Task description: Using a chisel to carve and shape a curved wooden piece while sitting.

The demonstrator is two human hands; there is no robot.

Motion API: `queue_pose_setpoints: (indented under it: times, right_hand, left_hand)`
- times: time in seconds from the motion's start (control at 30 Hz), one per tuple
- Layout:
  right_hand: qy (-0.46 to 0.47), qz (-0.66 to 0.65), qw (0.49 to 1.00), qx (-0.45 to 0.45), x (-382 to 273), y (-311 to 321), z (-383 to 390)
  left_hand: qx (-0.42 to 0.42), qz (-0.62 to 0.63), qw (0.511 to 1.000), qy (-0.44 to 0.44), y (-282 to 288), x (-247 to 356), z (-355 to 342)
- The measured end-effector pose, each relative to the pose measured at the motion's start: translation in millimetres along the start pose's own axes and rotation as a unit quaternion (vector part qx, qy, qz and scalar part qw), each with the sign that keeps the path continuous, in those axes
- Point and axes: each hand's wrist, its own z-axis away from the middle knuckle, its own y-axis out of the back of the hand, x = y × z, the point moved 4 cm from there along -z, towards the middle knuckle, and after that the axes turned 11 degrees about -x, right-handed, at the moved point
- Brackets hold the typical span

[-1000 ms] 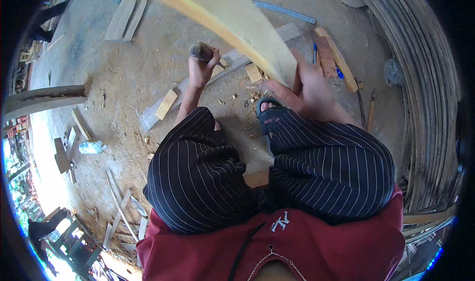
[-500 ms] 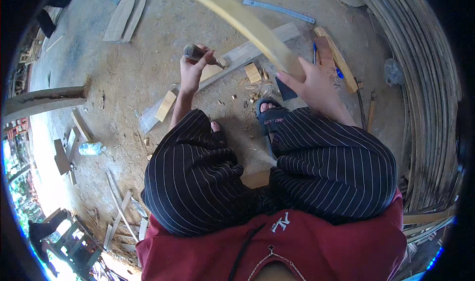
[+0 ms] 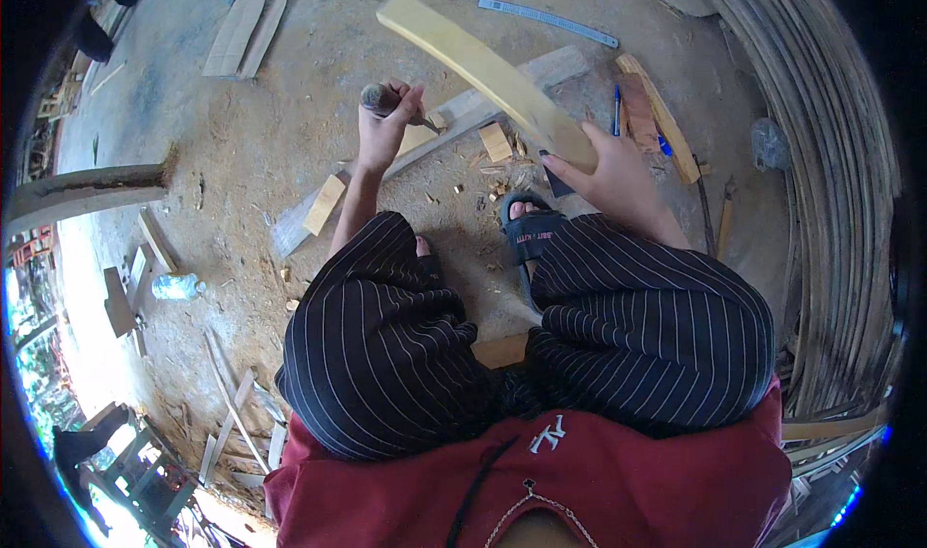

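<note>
My left hand (image 3: 384, 135) is closed round a tool with a dark, worn handle (image 3: 376, 98), its thin metal end pointing right toward small pale blocks on a long weathered board (image 3: 557, 65). My right hand (image 3: 620, 183) grips the lower end of a long, slightly curved piece of pale yellow wood (image 3: 471, 61), raised diagonally above that board. A dark flat item (image 3: 560, 186) shows just below my right fingers; I cannot make out whether they touch it. A loose square block (image 3: 495, 142) and wood chips lie between my hands, just beyond my sandalled feet.
A ruler (image 3: 548, 21), a blue pen (image 3: 616, 109) and wood offcuts (image 3: 674, 142) lie on the floor. At left are a post (image 3: 87, 193), a plastic bottle (image 3: 178, 286) and two shaped boards (image 3: 235, 31). Stacked long slats (image 3: 821, 181) line the right side.
The yellow wood has dropped from high and close to the camera to lower over the floor, uncovering more of the board. My left hand has shifted slightly left and stays on the tool.
</note>
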Motion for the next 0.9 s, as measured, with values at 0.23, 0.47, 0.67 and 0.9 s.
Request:
queue_pose_setpoints:
  times: [0.23,0.47,0.67,0.9]
  right_hand:
    - [0.148,-0.146,0.974,0.087,-17,47,5]
    - [0.037,0.223,0.961,-0.157,-48,23,-3]
    - [0.161,-0.042,0.985,0.049,-65,39,12]
    - [0.096,0.095,0.989,-0.054,-32,0,-7]
  left_hand:
    - [-0.019,0.029,0.999,0.033,1,-17,-3]
    - [0.035,-0.055,0.998,0.026,-1,-8,2]
    - [0.003,0.025,0.999,0.031,-3,-15,-2]
    - [0.032,-0.086,0.996,-0.013,-2,-6,0]
